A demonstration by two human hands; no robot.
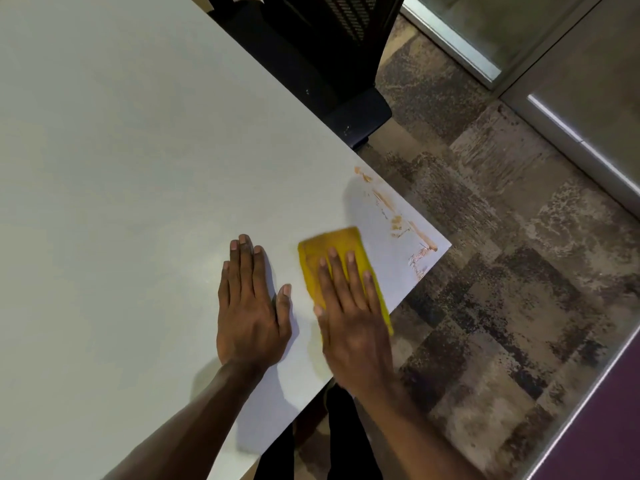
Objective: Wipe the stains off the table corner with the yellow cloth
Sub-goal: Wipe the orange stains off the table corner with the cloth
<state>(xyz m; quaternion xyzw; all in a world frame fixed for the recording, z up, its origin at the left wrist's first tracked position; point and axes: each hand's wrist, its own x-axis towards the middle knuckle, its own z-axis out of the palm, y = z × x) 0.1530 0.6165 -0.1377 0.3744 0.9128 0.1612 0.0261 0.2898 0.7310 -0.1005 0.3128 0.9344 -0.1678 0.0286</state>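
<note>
Right hand (349,313) lies flat, fingers spread, palm pressing the yellow cloth (332,251) onto the table (121,150) (pressed, not gripped). Cloth is folded, its near end hidden under the palm, its far end poking out past the fingertips. Left hand (247,306) just beside the cloth, also flat and empty on the table, fingers together. Orange-brown stains (398,216) streak along the table edge toward the corner, beyond the cloth, not touching it. Black chair (329,64) behind the table's far edge. No containers visible.
</note>
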